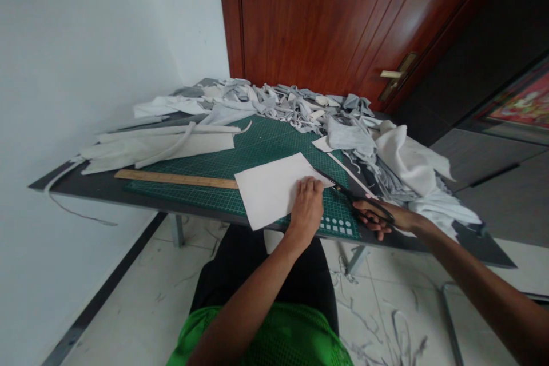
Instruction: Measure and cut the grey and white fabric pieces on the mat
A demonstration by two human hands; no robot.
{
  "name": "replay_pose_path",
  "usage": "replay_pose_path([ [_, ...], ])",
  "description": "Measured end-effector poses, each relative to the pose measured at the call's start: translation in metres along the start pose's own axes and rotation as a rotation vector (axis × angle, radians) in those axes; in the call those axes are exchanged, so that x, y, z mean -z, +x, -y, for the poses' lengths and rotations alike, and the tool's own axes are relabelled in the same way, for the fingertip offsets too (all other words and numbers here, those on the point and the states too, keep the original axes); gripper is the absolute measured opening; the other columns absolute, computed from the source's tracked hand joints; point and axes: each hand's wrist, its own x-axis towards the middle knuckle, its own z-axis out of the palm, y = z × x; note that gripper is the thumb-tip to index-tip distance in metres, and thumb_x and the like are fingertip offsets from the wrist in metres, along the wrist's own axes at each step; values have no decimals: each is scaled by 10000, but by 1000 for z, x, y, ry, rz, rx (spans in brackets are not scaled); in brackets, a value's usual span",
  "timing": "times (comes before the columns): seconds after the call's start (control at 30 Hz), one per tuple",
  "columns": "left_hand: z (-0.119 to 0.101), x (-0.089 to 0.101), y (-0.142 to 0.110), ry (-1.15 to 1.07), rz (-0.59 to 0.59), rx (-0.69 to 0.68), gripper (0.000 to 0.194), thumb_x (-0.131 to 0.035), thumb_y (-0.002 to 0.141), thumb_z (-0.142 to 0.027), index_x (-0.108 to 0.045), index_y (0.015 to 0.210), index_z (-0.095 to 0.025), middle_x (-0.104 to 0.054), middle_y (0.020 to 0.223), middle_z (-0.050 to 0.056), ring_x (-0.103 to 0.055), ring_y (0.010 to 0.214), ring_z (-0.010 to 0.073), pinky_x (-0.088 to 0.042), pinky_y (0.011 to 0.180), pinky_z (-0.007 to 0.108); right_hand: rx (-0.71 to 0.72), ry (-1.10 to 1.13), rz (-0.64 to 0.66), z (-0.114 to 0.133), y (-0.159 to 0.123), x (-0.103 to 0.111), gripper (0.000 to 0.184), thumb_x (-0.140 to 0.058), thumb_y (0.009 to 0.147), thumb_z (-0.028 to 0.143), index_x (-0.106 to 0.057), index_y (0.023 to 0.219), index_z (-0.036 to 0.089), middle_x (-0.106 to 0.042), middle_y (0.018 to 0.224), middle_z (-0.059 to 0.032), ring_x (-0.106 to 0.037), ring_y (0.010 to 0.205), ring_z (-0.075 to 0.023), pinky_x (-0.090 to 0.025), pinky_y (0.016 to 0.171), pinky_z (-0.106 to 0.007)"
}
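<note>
A white, flat, four-sided piece of cloth (270, 191) lies on the green cutting mat (206, 197). My left hand (307, 200) presses on its right part, fingers bent and close together over the edge. Black scissors (338, 188) are in my right hand (374, 218), which is closed around the handles at the mat's right side. Their blades point left and lie at the cloth's right corner, just beyond my left fingertips; whether they are parted I cannot tell. A wooden ruler (175, 178) lies left of the cloth, its right end meeting the cloth's edge.
Grey and white scraps (295, 106) are heaped along the back of the dark table (86, 183). Long white cloth pieces (171, 146) lie at the left, more cloth (405, 160) at the right. A wooden door (309, 23) stands behind. Cut strips litter the floor (386, 303).
</note>
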Motion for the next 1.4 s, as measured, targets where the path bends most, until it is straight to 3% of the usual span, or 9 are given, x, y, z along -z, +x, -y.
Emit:
replay_pose_path([
  [0.43,1,-1,0,3,-23,-8,399,-379,986,12,-594,1306,-91,-617,1440,200,-542,1409,276,-387,1231,485,-23,-29,-47,8,-2,-7,692,-619,707,883,-518,660,200,-479,451,68,-342,340,-45,-468,375,-213],
  [0.83,0,0,-2,5,0,6,443,-362,993,8,-581,1371,-66,-601,1467,192,-522,1432,281,-346,1266,459,3,20,-10,-9,4,0,676,-574,775,875,-522,744,202,-486,513,67,-319,373,-49,-396,388,-212],
  [1.07,1,-1,0,-13,-25,12,414,-362,1003,-3,-592,1341,-70,-633,1411,197,-557,1385,270,-386,1238,459,-19,-35,-11,1,-3,-3,677,-557,771,884,-501,743,210,-452,509,66,-303,409,-62,-368,406,-217],
  [1.4,0,-2,5,2,-28,31,324,-401,997,-15,-620,1221,-98,-680,1282,153,-610,1260,257,-431,1155,407,8,-41,8,-10,0,8,639,-541,828,844,-533,749,210,-466,544,38,-368,456,-98,-394,451,-254],
])
